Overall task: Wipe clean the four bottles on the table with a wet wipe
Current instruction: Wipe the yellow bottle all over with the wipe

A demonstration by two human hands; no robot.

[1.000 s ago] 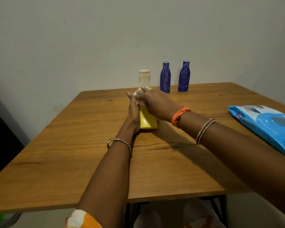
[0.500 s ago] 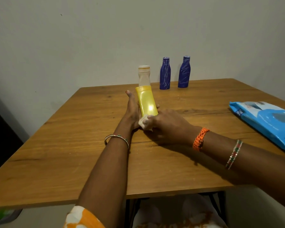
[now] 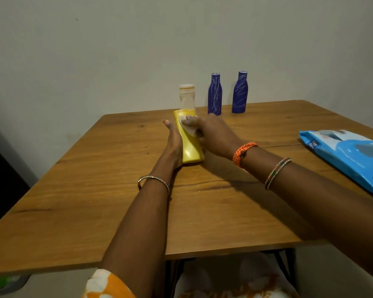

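A yellow bottle lies lengthwise at the middle of the wooden table, its base toward me. My left hand holds it along its left side, thumb pointing away from me. My right hand pinches a white wet wipe and presses it on the bottle's far upper end. Just behind stands a translucent bottle with a pale cap. Two blue bottles stand upright at the table's far edge by the wall.
A blue pack of wipes lies flat at the table's right edge. A plain wall runs close behind the far edge. Orange-and-white cloth shows below the near edge.
My right hand slid the wipe from the bottle's far end to its near base, then back up to the far end. My left hand and the bottle stayed put.
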